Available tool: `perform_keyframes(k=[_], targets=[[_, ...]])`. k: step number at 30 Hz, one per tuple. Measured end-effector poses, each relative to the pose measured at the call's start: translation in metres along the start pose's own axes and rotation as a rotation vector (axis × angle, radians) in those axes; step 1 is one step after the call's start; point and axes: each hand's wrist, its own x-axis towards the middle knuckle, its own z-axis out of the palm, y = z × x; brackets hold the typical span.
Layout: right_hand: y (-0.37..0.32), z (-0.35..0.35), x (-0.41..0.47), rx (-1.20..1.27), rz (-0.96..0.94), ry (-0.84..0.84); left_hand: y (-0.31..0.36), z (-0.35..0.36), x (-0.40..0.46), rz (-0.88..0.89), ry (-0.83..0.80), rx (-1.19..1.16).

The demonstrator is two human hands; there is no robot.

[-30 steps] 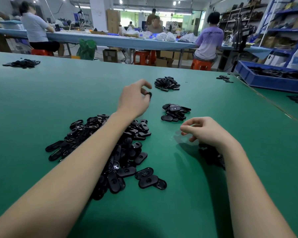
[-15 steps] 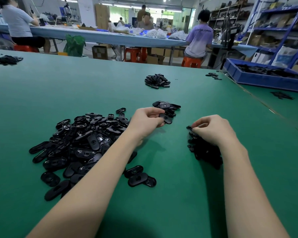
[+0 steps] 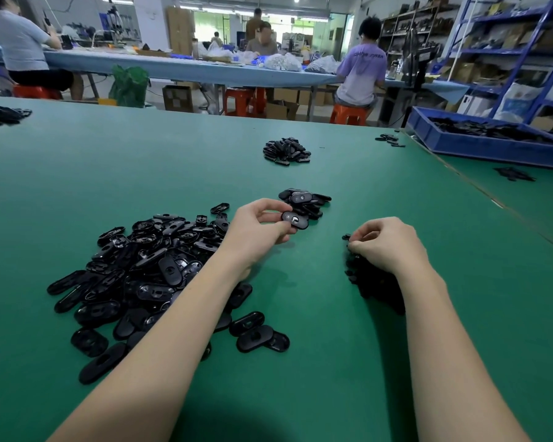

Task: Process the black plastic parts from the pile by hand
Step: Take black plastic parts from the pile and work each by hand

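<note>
Two bare hands working black plastic parts on a green table, seen from the head camera.

The left hand is reaching forward over the big pile of black plastic parts, its thumb and fingertips pinching one oval part and holding it just in front of a small heap. The right hand is hovering with its fingers curled together, pinching something small and dark at its fingertips, above a dark cluster of small pieces that the wrist is partly hiding. The left forearm is covering the near middle of the big pile. Pale lettering on the purple shirt of a seated worker is too blurred to read. Farther back on the green table another heap is lying, and a blue tray of dark parts is sitting at the right edge.
</note>
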Motion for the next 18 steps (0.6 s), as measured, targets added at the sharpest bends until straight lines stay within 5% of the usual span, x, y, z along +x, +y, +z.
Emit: perform_keyframes(k=[6, 18], targets=[[-0.030, 0.003, -0.008, 0.536, -0.134, -0.187, 0.001, 0.001, 0.001, 0.078, 0.021, 0.156], [-0.049, 0.017, -0.011, 0.605, -0.185, -0.148, 0.005, 0.001, -0.002, 0.149, -0.035, 0.237]])
